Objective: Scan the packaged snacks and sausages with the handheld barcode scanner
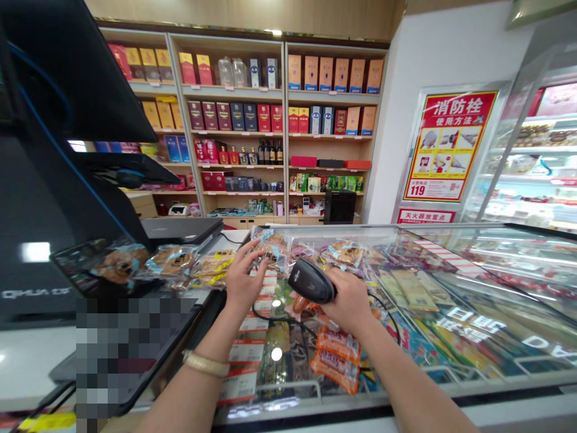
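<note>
My right hand (pixel 349 297) is wrapped round the handle of a black barcode scanner (pixel 312 281), whose head points left toward a clear-wrapped pastry (pixel 273 240). At that pastry's left edge is my left hand (pixel 243 276), its fingers spread and the fingertips at the wrapper; a barcode label shows on the near corner. Another wrapped pastry (pixel 345 252) lies to the right on the glass top. Below the scanner are orange-red snack packets (pixel 336 361), partly overlapping. The scanner's black cable (pixel 288 319) loops over the glass beneath my hands.
More wrapped pastries (pixel 171 261) line the counter at left, beside a dark checkout machine (pixel 49 210) and a pixelated area. A glass-topped freezer (pixel 451 379) with packaged goods inside spans the front and right. Shelves of boxed bottles (pixel 237 117) stand behind.
</note>
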### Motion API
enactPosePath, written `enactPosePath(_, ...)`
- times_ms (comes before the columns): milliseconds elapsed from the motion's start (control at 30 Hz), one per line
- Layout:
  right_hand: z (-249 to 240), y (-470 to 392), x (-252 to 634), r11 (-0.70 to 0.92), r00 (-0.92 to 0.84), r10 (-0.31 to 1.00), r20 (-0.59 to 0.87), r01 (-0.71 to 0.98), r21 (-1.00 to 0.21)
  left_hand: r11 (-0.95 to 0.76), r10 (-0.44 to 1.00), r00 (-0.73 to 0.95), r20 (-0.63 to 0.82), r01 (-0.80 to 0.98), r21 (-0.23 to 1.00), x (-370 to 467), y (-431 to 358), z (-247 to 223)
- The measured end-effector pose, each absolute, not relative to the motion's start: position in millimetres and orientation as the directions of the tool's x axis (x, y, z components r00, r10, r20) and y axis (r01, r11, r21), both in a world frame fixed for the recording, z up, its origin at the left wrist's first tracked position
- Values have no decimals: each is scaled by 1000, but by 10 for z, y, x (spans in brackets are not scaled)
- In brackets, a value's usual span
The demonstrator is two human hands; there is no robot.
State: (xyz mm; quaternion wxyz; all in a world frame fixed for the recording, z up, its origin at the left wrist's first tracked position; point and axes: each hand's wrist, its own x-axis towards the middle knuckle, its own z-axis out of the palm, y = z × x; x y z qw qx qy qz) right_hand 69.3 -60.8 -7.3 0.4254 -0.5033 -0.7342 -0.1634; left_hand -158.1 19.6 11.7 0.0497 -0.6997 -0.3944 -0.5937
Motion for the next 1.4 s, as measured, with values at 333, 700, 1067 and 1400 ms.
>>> enactPosePath(333,-75,-603,705,416,-87,652,753,871,-260,-690,515,-5,857,591,418,-1552,191,78)
enactPosePath(700,-62,-595,749,440,39,530,847,841,-314,-662,720,172,673,462,590,-1260,449,-248)
enactPosePath(1067,-71,-602,733,463,-4,545,838,835,-297,-572,790,306,531,680,459,-1196,355,-188)
enactPosePath(1400,-104,-594,735,460,-25,566,824,839,-291,117,686,-397,610,887,446,-1799,256,116)
